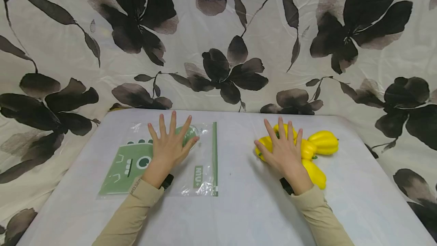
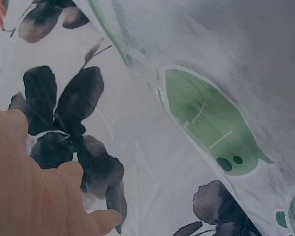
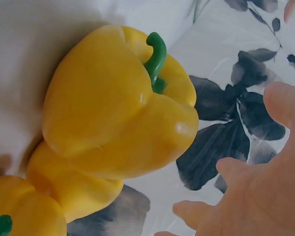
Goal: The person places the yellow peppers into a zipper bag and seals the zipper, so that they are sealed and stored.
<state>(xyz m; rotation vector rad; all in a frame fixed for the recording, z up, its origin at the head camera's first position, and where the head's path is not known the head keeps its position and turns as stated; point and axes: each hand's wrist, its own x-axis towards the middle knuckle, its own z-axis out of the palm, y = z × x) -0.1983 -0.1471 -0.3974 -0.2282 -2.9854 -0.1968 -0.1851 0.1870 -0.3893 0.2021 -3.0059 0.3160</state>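
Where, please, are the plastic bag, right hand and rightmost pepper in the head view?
Plastic bag (image 1: 185, 166): head view, clear middle part.
Right hand (image 1: 285, 152): head view, its back.
Rightmost pepper (image 1: 323, 142): head view, yellow side.

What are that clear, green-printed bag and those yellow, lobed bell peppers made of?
The flat, clear, green-printed bag: apparently thin glossy plastic, see-through with creased highlights. The yellow, lobed bell peppers: smooth, satiny skins with pale highlights, perhaps real flesh or moulded plastic.

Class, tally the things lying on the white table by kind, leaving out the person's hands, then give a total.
Yellow peppers: 5 visible
Plastic bag: 1
Total: 6 visible; the right hand blocks part of the view, so anything fully behind it cannot be counted.
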